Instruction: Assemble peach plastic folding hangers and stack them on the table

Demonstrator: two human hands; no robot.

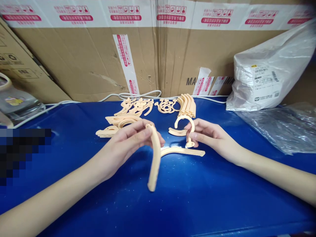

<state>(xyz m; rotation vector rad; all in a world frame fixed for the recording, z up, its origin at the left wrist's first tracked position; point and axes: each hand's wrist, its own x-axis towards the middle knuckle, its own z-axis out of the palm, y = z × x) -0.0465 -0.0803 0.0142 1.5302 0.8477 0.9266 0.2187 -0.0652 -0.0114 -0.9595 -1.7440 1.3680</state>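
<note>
My left hand (128, 140) is closed on the top of a peach plastic hanger body (155, 158), whose near arm hangs toward me and whose other arm reaches right along the blue table (74, 184). My right hand (209, 136) pinches a peach hook piece (186, 126) between thumb and fingers, holding it upright just above the hanger's right arm. Behind the hands lie loose hanger bodies (118, 123), a spread of hooks (168, 106) and a stack of curved pieces (188, 104).
Large cardboard boxes (98, 59) stand along the table's back edge, with a white cable (138, 95) in front of them. A white plastic parcel (266, 79) and clear bags (281, 125) sit at the right. A clear container (14, 102) is at the far left.
</note>
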